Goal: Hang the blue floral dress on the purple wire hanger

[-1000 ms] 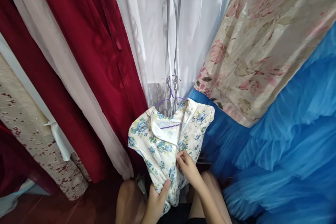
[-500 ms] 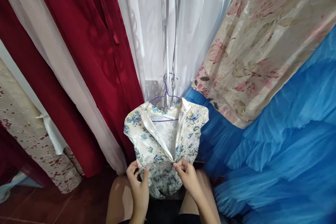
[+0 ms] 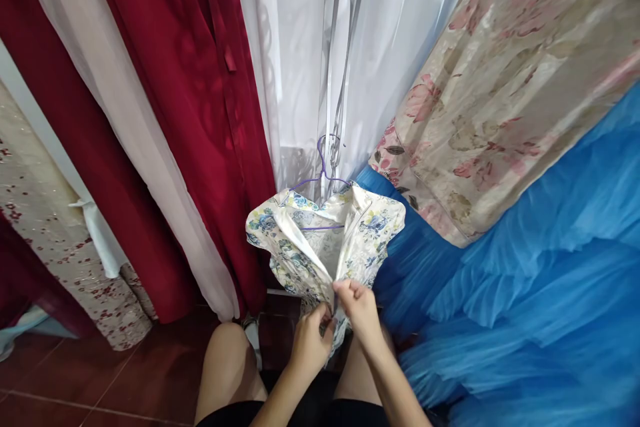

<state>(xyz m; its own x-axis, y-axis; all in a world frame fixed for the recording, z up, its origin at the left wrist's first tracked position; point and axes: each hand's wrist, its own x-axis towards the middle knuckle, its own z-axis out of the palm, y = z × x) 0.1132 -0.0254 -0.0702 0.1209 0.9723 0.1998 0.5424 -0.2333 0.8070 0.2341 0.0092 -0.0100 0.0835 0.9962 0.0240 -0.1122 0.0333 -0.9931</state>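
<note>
Pinching the front of a white fabric blouse printed with blue and yellow flowers (image 3: 300, 267)

Both hands are working at the blouse, which is hanging over the person's lap on a thin purple wire hanger (image 3: 323, 171). The hanger's shoulders are supporting it at the collar, and the lower bar is showing through the open neckline. The hook is resting against a long white drape (image 3: 295, 47) and some pale glossy ribbons (image 3: 330, 47); whether it is catching on them is hard to tell.

The right hand (image 3: 359, 310) is pressing thumb and fingers together on the front edge, at the bottom of the V-shaped opening. The left hand (image 3: 311, 341) is curling its fingers in and pinching the same front edge just below, near the blouse's lower end, which is hanging between two bare knees (image 3: 227, 353).

To the left of the white drape, a dark red smooth fabric length (image 3: 165, 80) and a pale pink sheer one (image 3: 135, 107) are hanging side by side. To its right, a beige fabric piece with pink flowers (image 3: 475, 113) is hanging in front of ruffled bright blue tulle (image 3: 540, 300). A dark red tiled floor (image 3: 135, 380) is showing beneath the red fabric's lower edge.
</note>
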